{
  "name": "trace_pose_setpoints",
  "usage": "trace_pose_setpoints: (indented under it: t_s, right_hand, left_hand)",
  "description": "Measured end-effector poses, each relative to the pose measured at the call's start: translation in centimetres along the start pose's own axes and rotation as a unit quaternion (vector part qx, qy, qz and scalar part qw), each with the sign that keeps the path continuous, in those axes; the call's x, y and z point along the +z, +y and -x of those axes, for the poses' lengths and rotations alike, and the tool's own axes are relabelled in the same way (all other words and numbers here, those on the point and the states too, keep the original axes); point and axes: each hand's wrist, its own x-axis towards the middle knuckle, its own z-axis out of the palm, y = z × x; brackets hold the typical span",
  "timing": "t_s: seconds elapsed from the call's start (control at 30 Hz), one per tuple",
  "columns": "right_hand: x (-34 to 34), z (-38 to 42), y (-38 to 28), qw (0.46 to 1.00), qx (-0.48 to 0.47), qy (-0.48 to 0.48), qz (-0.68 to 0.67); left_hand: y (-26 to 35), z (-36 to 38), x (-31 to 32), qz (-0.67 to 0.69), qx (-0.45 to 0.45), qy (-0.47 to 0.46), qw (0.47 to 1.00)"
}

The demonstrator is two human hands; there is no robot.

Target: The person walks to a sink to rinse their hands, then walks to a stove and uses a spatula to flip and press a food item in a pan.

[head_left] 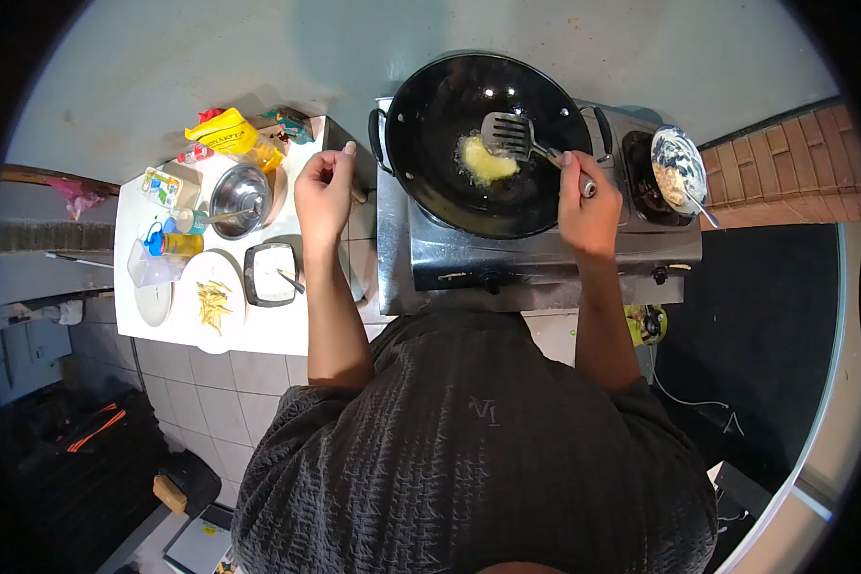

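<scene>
Our right hand, right of the frame's centre, is closed around the handle of a slotted spatula, whose blade lies at the upper right edge of a yellow food piece. We see this piece at upper centre, ringed by bubbling oil inside a black wok, which stands on a metal stove. Our left hand is raised to the left of the wok, its fingers curled inward and apart from the wok; whether they meet the palm we cannot tell. To the right, on the second burner, we note a bowl of pale food with a utensil leaning out. At left, a white table bears a metal bowl, a yellow packet, a dark-rimmed dish and, at lower left, a plate of thin pale strips
</scene>
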Motion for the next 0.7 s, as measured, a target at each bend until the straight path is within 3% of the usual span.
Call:
trace_pose_setpoints:
  t_s: [0.3,0.4,0.7]
  right_hand:
    - [-0.5,-1.9,1.4,0.995,-0.044,0.073,-0.042]
    - [-0.6,-3.4,1.7,0.992,-0.084,0.095,0.006]
    - [-0.7,-6.1,2.1,0.997,-0.018,0.021,0.075]
  left_hand:
    - [0.0,0.0,0.3,-0.020,0.016,0.000,1.000]
    - [0.1,0.1,0.4,-0.013,0.015,-0.001,1.000]
    - [0.2,0.1,0.2,0.004,0.006,-0.005,1.000]
